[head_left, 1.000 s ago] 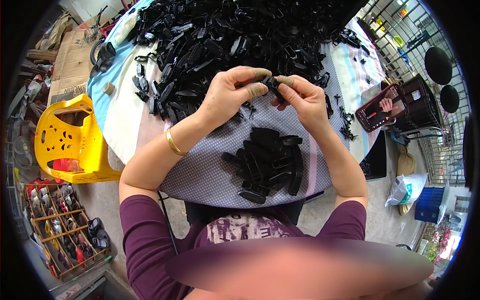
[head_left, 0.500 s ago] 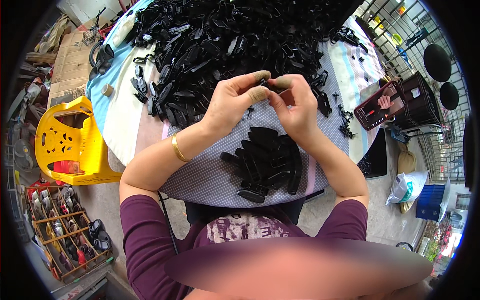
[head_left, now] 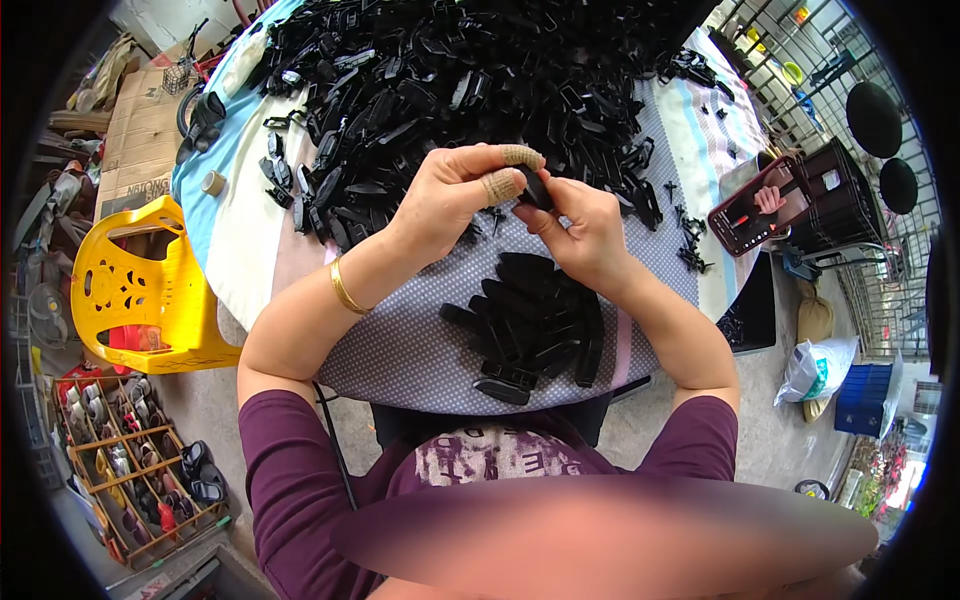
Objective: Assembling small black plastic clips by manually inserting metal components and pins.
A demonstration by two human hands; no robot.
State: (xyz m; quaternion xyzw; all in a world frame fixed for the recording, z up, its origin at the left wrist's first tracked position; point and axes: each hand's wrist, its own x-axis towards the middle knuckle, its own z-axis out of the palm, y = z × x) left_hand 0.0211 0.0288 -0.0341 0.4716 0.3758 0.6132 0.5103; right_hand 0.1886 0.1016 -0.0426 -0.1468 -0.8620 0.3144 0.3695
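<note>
Head view: your left hand [head_left: 445, 200] and right hand [head_left: 590, 230] pinch a small black part [head_left: 536, 190] between their fingers [head_left: 502, 186], above the table [head_left: 400, 360], dotted and striped. Lettering marks your purple shirt [head_left: 500, 457] and a carton [head_left: 140, 130]. Beyond your hands: a black heap [head_left: 450, 80]; left, a yellow chair [head_left: 150, 285] and shoe rack [head_left: 130, 470]; right, a lit phone [head_left: 757, 208].

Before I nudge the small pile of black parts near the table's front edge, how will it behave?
The small pile will probably spread rather than slide as one block: its parts overlap at different angles. The long part at its right looks stiff, given its smooth, even outline. The dotted cloth underneath may add some drag.
</note>
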